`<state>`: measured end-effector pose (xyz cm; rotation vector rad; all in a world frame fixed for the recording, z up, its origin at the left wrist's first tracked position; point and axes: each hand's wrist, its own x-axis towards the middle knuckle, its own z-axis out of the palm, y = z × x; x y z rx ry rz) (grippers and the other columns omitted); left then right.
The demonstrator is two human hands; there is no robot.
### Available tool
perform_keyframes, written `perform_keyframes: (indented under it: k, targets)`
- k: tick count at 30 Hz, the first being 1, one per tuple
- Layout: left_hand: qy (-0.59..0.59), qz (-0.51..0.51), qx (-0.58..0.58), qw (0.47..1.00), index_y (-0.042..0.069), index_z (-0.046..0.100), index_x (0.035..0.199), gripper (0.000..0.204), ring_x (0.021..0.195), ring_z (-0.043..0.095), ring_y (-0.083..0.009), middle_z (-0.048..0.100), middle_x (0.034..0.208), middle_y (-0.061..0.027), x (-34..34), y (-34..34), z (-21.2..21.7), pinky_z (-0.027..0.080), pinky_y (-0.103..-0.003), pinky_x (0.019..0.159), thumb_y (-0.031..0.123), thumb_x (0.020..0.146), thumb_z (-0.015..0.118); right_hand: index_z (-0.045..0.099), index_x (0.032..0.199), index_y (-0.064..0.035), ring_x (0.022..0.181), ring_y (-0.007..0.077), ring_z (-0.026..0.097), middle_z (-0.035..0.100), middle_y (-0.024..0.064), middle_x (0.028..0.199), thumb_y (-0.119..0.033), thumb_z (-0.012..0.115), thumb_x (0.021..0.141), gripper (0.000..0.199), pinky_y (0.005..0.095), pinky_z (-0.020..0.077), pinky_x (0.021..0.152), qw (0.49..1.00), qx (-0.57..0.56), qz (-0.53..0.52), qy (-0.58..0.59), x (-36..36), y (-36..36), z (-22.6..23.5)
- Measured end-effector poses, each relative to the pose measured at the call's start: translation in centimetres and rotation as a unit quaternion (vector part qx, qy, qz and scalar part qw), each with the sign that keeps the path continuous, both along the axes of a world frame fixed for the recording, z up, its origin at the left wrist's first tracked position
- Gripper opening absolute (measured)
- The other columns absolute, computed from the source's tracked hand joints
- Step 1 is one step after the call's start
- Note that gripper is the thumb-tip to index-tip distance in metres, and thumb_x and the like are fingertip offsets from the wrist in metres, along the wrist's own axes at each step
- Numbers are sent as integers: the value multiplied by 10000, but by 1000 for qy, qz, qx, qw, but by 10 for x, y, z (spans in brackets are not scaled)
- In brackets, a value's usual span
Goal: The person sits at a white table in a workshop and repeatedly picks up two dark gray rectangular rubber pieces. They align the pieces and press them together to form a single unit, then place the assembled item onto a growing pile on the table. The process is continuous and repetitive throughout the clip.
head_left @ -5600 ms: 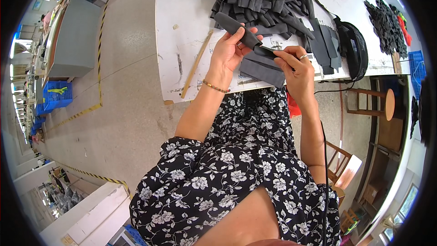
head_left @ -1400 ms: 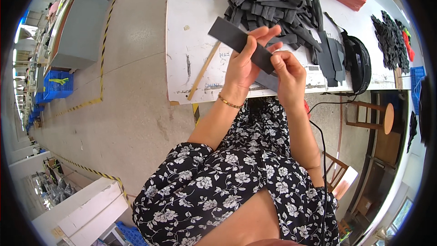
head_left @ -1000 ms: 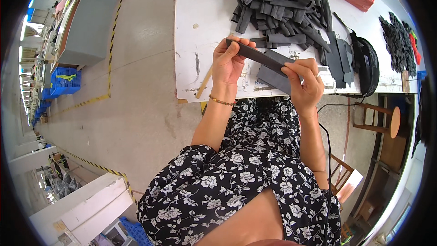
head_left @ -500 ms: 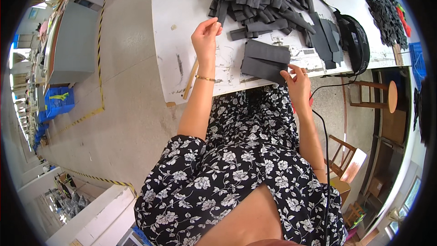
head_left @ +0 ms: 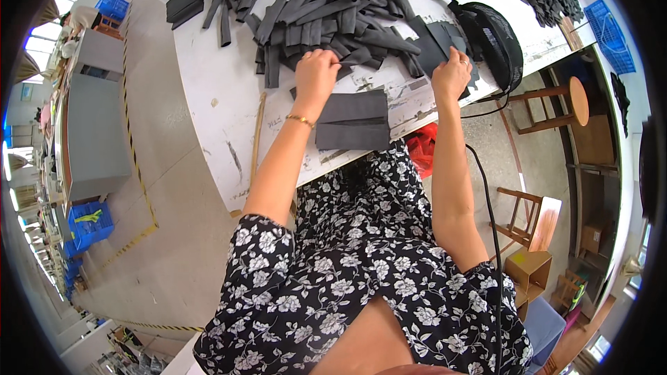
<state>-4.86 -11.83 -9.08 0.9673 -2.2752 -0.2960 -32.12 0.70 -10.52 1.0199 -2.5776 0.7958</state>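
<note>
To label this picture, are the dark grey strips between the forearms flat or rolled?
Flat: the dark grey strips show broad, straight-edged faces, unlike the heaped tubes.

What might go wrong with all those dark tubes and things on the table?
The loose pile of dark tubes might slide if the left hand bumps its near edge. The flat dark pieces lie close to the front edge of the white table, so they could get knocked off. The black cable runs near the right arm and might snag.
</note>
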Motion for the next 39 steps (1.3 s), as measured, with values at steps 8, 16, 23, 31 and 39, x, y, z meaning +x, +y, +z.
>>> perform_keyframes:
  k: [8,16,23,31,39]
  targets:
    - [262,104,234,930,-17,571,1060,227,688,636,-177,660,835,-105,27,5,23,504,-304,641,193,976,563,366,1486,-239,1416,482,217,285,246,1530,-617,482,907,701,627,173,1115,978,209,22,5,-23,-6,-29]
    - [596,54,472,648,2,518,978,292,563,502,-137,565,751,-91,34,48,24,448,-300,548,292,1012,530,437,1433,-137,1413,460,221,318,212,1516,-498,468,965,592,625,170,1114,981,154,104,58,46,51,-40]
    - [617,26,584,527,-13,580,1104,324,799,629,-218,646,938,-129,42,62,23,517,-354,756,292,1002,540,667,1068,-94,1110,268,536,619,86,1150,-388,620,888,348,450,403,875,958,200,151,139,31,36,-9]
    - [643,-36,613,458,-21,548,1199,297,1058,625,-306,628,1161,-160,63,66,17,549,-431,902,173,975,580,666,1048,-79,998,282,584,629,108,1068,-314,710,819,332,429,445,807,949,181,235,110,71,45,7]
    - [630,-71,601,487,0,547,1216,263,1114,607,-367,598,1208,-172,64,79,36,541,-514,939,97,972,548,616,852,-47,922,287,587,608,116,943,-78,618,791,68,407,465,760,914,147,323,197,77,50,-8]
